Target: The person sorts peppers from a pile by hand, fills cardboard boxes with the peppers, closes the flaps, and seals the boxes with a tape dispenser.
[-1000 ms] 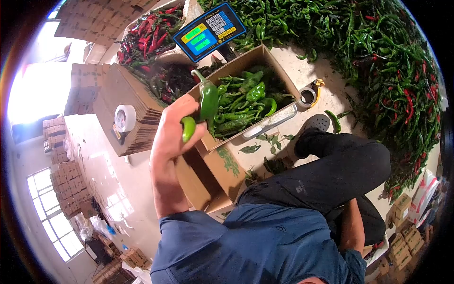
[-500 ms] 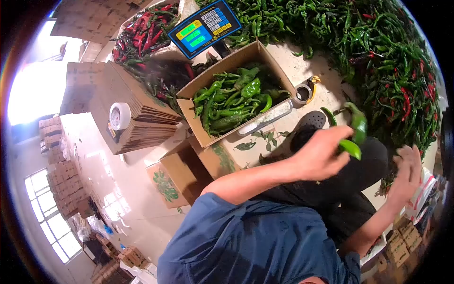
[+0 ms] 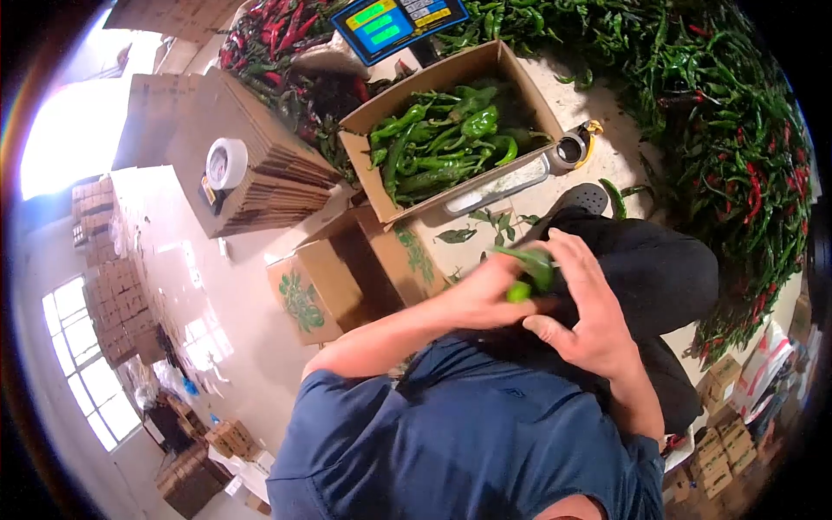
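Over my lap, my left hand (image 3: 492, 293) is closed on green peppers (image 3: 539, 270), which are blurred; a bright green tip (image 3: 519, 292) pokes out between its fingers. Facing it from the right is my right hand (image 3: 593, 316), with thumb and fingers apart, curved close beside the peppers. Whether its fingertips touch them I cannot tell. Ahead, an open cardboard box (image 3: 371, 184) holds many green peppers (image 3: 446, 139) and rests on a scale, whose lit display (image 3: 386, 30) stands behind it.
A large heap of green and red peppers (image 3: 728, 165) spreads across the right. Tape rolls lie beside the box (image 3: 568, 151) and on stacked flat cardboard (image 3: 227, 164). An empty open carton (image 3: 325, 299) sits left of my lap. Red peppers (image 3: 282, 30) fill the upper left.
My left hand has carried the peppers from above the box out to the right, then back over my lap. My right hand has risen from beside my leg and come in next to them.
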Demonstrator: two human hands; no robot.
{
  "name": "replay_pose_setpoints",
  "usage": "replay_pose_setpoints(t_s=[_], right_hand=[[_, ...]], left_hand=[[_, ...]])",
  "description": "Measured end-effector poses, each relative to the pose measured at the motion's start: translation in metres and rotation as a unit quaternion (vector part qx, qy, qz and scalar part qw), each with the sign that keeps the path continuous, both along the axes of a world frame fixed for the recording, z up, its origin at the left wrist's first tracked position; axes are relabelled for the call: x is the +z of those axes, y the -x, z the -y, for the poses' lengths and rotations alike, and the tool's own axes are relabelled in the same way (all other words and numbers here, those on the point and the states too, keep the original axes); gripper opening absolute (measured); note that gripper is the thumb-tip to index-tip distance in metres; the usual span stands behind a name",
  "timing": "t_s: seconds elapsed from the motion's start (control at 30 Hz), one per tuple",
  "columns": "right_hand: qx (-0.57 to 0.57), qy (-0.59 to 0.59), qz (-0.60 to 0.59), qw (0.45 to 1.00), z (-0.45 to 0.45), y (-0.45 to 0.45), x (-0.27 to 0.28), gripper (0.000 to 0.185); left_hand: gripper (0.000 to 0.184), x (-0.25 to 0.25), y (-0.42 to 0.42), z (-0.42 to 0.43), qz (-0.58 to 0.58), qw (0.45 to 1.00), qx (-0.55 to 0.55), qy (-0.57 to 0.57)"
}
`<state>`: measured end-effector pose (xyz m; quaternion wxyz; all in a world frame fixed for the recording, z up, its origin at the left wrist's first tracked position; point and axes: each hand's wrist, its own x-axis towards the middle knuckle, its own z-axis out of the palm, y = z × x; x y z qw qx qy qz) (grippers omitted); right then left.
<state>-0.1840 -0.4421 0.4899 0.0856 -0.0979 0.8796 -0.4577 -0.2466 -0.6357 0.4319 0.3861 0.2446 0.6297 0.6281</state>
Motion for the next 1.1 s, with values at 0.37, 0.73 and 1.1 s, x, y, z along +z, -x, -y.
replay_pose_setpoints(t_s=[0.37, 0.73, 1.1], right_hand=[[-0.105, 0.042, 0.041, 0.993, -0.03, -0.015, 0.002, 0.052], [-0.186, -0.02, 0.013, 0.982, -0.066, -0.027, 0.01, 0.05], [0.066, -0.288, 0.024, 0.955, -0.067, 0.143, -0.057, 0.059]], left_hand=[[0.044, -0.077, -0.027, 0.238, -0.07, 0.747, 0.293, 0.592], [0.06, 0.002, 0.093, 0.116, -0.367, 0.744, 0.368, 0.421], [0.074, -0.079, 0.127, 0.141, -0.232, 0.784, 0.38, 0.433]])
